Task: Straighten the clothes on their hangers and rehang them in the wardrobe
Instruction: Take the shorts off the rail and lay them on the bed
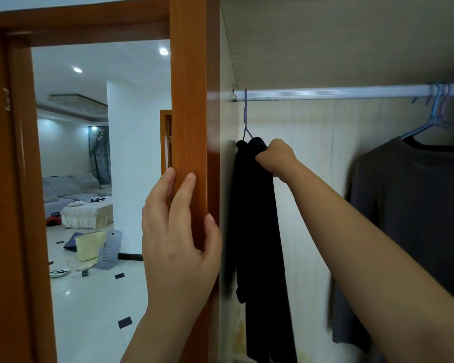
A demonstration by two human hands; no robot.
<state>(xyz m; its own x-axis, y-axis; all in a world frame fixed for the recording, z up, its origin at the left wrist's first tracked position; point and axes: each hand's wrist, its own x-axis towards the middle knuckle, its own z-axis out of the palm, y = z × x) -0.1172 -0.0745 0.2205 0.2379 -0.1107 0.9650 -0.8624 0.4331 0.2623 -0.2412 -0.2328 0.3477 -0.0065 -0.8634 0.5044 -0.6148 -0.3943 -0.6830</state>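
A black garment (257, 231) hangs folded over a purple hanger (245, 119) at the far left end of the white wardrobe rail (325, 95). My right hand (275, 157) grips the top of this garment just below the hanger's hook. My left hand (178, 231) is raised in front of the wardrobe's brown side panel (192, 100), fingers straight and spread, holding nothing. Further right on the rail, a dark grey T-shirt (409, 218) hangs on blue hangers (438, 119).
An open doorway (97, 179) on the left leads to a living room with a sofa, a yellow basket (88, 244) and clutter on the tiled floor. The rail between the two garments is bare. The wardrobe's pale back wall (325, 153) lies behind.
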